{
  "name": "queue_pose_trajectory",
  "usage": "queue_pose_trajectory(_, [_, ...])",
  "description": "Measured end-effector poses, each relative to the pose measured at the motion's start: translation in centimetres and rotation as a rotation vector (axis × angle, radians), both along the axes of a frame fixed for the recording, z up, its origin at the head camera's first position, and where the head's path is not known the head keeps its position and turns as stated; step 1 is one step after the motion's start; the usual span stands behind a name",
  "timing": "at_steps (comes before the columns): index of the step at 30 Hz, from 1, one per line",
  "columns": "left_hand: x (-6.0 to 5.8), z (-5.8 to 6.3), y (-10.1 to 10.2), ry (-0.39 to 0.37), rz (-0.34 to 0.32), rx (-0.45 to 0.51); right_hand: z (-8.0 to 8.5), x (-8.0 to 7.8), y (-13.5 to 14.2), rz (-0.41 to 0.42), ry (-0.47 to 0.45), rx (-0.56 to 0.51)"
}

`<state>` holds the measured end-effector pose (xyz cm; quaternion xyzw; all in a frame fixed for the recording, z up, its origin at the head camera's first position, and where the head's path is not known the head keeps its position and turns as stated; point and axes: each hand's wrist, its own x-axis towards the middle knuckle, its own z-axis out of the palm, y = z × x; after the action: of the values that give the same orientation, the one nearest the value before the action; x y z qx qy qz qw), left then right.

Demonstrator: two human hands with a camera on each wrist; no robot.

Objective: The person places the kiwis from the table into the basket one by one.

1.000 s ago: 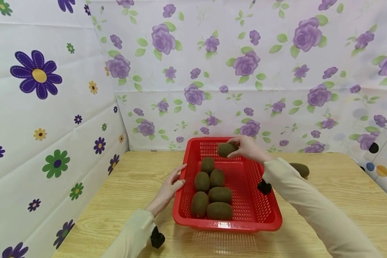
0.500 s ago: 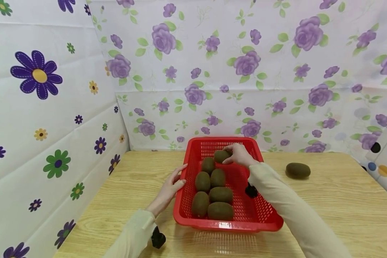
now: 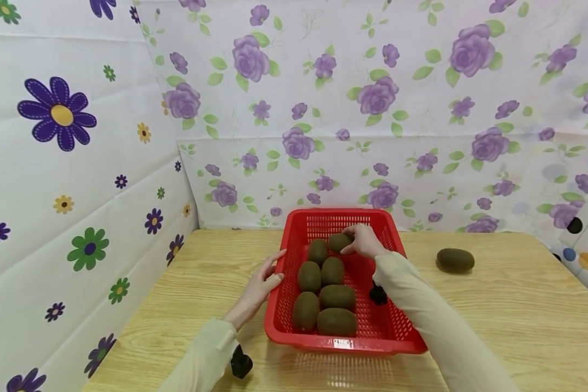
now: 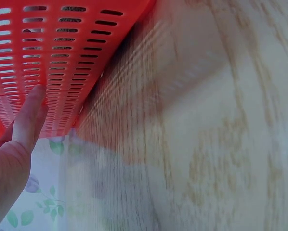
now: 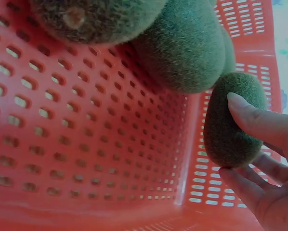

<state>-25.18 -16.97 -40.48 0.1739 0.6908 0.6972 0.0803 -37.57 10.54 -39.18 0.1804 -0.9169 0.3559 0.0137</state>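
In the head view, a red plastic basket (image 3: 313, 342) with slotted walls stands on the table. My right hand (image 3: 366, 242) is inside its far end and pinches a brown, fuzzy kiwifruit (image 5: 223, 132) between thumb and fingers. That fruit is low in the basket, beside the farthest of several other kiwifruits (image 3: 306, 311) along the left side. My left hand (image 3: 256, 288) touches the basket's left outer wall, fingers near the rim and fairly straight. In the left wrist view its fingertips lie against the slotted wall (image 4: 62, 62).
One more kiwifruit (image 3: 455, 260) lies on the wooden table (image 3: 509, 294), right of the basket. Floral cloth (image 3: 323, 109) hangs behind the table, and another patterned cloth (image 3: 112, 272) runs down the left side. Black wrist devices (image 3: 241, 362) sit by both sleeves.
My right hand has lowered the kiwifruit from near the far rim down into the basket. The left hand stays at the basket's left wall.
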Motion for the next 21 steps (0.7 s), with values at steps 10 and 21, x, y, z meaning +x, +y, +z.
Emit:
queue_pose_trajectory(10, [-1.2, -2.0, -0.2, 0.03, 0.04, 0.003, -1.1, 0.1, 0.0, -0.062, -0.003, 0.006])
queue_pose_trajectory(21, [-1.3, -2.1, -0.2, 0.03, 0.042, 0.006, -2.2, -0.3, -0.2, -0.036, 0.008, 0.033])
